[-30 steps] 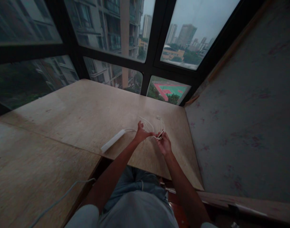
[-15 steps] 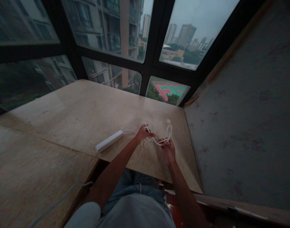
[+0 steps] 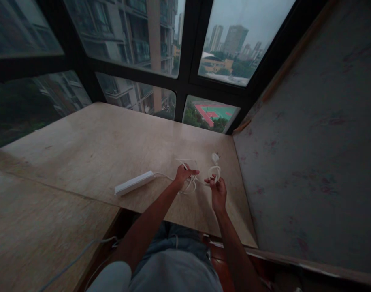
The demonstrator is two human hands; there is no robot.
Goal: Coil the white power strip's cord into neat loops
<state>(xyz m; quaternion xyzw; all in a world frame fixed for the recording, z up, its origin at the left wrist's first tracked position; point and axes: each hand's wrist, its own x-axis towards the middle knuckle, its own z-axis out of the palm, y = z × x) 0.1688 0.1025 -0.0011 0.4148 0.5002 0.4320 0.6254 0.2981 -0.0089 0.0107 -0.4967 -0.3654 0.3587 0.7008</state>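
A white power strip [image 3: 134, 183] lies on the wooden surface, left of my hands. Its white cord [image 3: 163, 174] runs right into my left hand [image 3: 183, 174], whose fingers are closed around loose loops of it. Some of these loops hang below the hand, near the surface. My right hand [image 3: 217, 190] grips another part of the same cord, with a small loop standing up from the fingers. Just beyond that loop is the white plug [image 3: 215, 157], its prongs pointing right. A stretch of cord links the two hands.
Dark-framed windows [image 3: 182, 87] border the back of the wooden surface [image 3: 127, 134]. A flower-patterned wall [image 3: 303, 170] rises on the right. At the lower left a grey cable [image 3: 73, 261] crosses a second board [image 3: 45, 219] and drops over its edge.
My right hand has drawn slightly right, and its cord loop is smaller. The plug has turned so its prongs show. The loops at my left hand have shifted, and the view has moved a little.
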